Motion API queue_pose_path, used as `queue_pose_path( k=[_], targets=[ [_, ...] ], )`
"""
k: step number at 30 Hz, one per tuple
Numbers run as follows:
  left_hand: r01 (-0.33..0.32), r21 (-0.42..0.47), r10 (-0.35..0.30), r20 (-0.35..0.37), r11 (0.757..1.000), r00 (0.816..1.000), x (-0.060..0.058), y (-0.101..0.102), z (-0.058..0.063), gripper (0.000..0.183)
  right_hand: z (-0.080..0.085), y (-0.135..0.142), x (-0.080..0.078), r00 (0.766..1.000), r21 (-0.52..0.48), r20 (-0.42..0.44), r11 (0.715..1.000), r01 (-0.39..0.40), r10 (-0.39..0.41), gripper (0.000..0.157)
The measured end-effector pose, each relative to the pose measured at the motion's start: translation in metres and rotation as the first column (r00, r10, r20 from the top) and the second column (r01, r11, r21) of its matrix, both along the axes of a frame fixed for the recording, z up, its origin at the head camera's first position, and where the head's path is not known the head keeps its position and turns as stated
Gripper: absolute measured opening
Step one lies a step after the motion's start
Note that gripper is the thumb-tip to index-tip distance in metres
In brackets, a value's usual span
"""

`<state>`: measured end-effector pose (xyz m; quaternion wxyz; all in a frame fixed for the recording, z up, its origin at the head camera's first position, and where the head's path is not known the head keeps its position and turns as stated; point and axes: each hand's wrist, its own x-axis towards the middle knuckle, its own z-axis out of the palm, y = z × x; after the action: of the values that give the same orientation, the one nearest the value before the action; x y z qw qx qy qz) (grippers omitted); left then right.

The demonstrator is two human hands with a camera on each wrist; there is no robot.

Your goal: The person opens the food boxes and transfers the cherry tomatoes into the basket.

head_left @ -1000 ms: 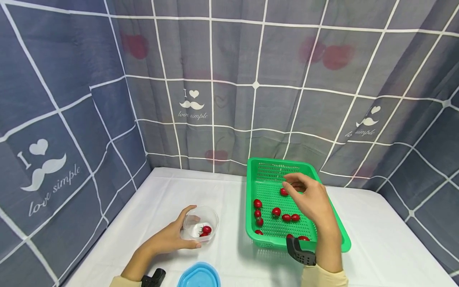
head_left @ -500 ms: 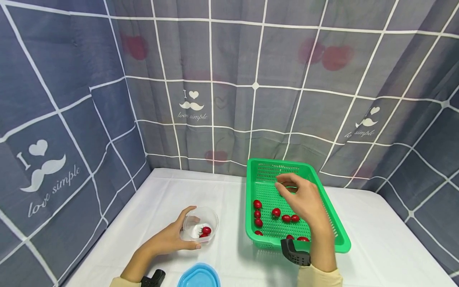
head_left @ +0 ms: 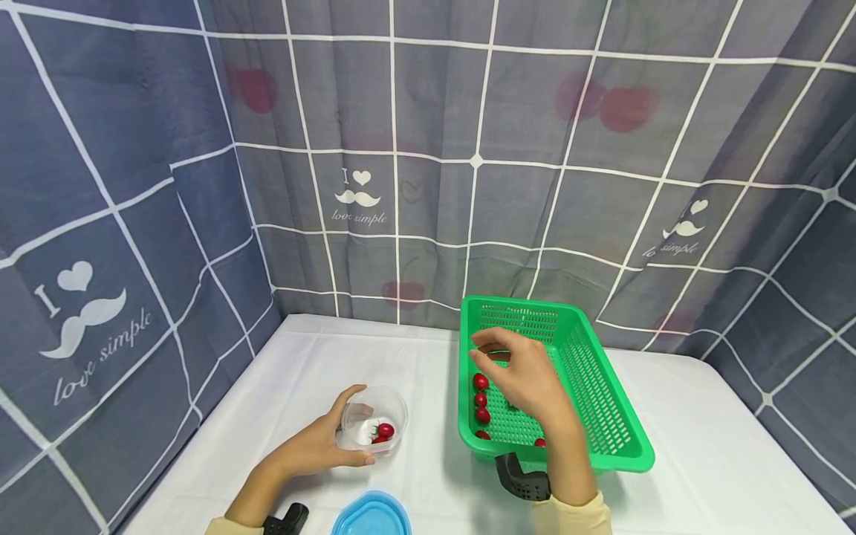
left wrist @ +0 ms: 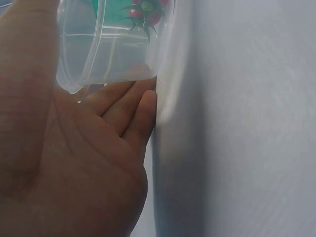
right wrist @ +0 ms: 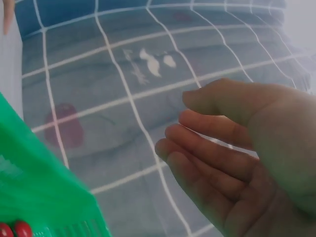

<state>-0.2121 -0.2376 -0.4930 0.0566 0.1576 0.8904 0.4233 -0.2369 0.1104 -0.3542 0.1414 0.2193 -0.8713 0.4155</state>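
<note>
My left hand [head_left: 329, 440] holds a clear plastic container [head_left: 394, 401] on the white table, thumb on the near side and fingers round the far side. Inside it lie red cherry tomatoes [head_left: 385, 430] with green stems, also visible through the wall in the left wrist view. My right hand [head_left: 524, 375] hovers over the left part of a green plastic basket [head_left: 635, 459]. In the right wrist view its fingers [right wrist: 207, 148] are loosely bent with a gap to the thumb, and nothing shows between them. Several cherry tomatoes [head_left: 482, 415] line the basket's left side; the hand and forearm hide others.
A blue lid [head_left: 371, 514] lies on the table [head_left: 321, 349] at the front edge of the head view, close below the container. A grey checked curtain [head_left: 435, 193] hangs behind the table and continues along both sides.
My right hand has moved left across the basket, exposing its right side and covering tomatoes in the middle. My left hand and the container have stayed in place.
</note>
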Motion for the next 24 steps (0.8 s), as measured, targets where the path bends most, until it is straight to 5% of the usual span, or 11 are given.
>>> queue_pose_path(
  k=[24],
  targets=[
    [0.007,-0.001,-0.007,0.006,1.000,1.000,0.001,0.001,0.002,0.114,-0.026,-0.067,-0.001,0.976,0.143,-0.035,0.968,-0.209,0.216,0.017]
  ],
)
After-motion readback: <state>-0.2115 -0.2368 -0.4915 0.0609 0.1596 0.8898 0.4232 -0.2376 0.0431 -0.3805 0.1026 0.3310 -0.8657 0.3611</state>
